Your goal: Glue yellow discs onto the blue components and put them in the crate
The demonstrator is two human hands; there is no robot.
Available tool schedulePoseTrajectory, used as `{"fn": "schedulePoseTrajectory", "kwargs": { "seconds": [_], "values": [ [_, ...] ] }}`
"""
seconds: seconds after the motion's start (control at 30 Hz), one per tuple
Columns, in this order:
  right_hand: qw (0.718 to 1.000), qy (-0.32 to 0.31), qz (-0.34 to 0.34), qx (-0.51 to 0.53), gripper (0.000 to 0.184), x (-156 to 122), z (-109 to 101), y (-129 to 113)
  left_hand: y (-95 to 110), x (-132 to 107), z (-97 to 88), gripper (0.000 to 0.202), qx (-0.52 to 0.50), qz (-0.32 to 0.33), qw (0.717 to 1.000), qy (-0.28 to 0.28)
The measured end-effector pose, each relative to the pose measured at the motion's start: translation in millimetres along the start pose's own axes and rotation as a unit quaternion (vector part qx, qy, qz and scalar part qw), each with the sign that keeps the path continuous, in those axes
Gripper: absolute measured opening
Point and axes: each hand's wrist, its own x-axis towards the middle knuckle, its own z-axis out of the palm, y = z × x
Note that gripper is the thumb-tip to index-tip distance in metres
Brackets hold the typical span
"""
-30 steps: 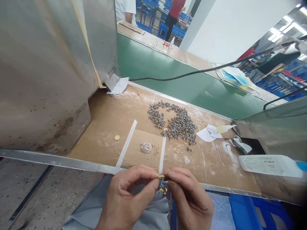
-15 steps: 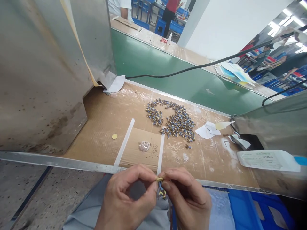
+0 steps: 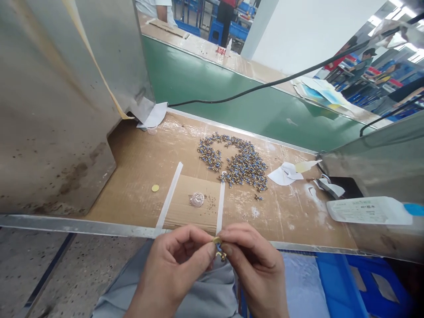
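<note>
My left hand and my right hand meet just below the bench's front edge, over my lap. Between their fingertips they pinch one small part with a brass disc on top and short blue wires ending in brass tips. Both thumbs and forefingers press on it. On the cardboard-covered bench ahead lies a pile of several like blue-and-brass parts. Closer to me sit a small clear plastic bit, some tiny dark specks and a lone brass disc.
A large steel housing fills the left. Behind the bench runs a green conveyor belt with a black cable over it. Paper scraps, a white labelled pack and a blue bin are at right. People stand far off.
The view has shifted slightly, so the bench sits a bit further left and up. My hands stay together on the small part, the fingers closing a little tighter around it.
</note>
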Motion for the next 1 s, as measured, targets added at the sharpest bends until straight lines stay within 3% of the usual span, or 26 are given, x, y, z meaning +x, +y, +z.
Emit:
{"fn": "schedulePoseTrajectory", "kwargs": {
  "seconds": [0.17,0.33,0.47,0.63,1.0],
  "values": [
    [0.996,-0.06,0.059,0.01,0.013,5.4,-12.3,-5.1,7.5,-0.9,2.1,0.034,-0.151,-0.159,0.973,-0.078],
    [0.976,-0.083,0.165,0.119,0.009,3.6,-16.8,-3.3,11.8,-3.9,7.6,0.031,-0.227,-0.231,0.94,-0.105],
    [0.954,-0.083,0.204,0.201,0.013,0.6,-15.7,-1.3,9.8,-4.0,14.0,0.025,-0.273,-0.249,0.921,-0.126],
    [0.95,-0.076,0.212,0.214,0.012,-1.7,-17.4,-0.7,8.0,-4.1,19.1,0.021,-0.289,-0.251,0.915,-0.128],
    [0.937,-0.061,0.211,0.27,0.009,-6.7,-27.0,3.8,4.8,-4.0,37.7,0.02,-0.275,-0.291,0.914,-0.069]
  ]
}}
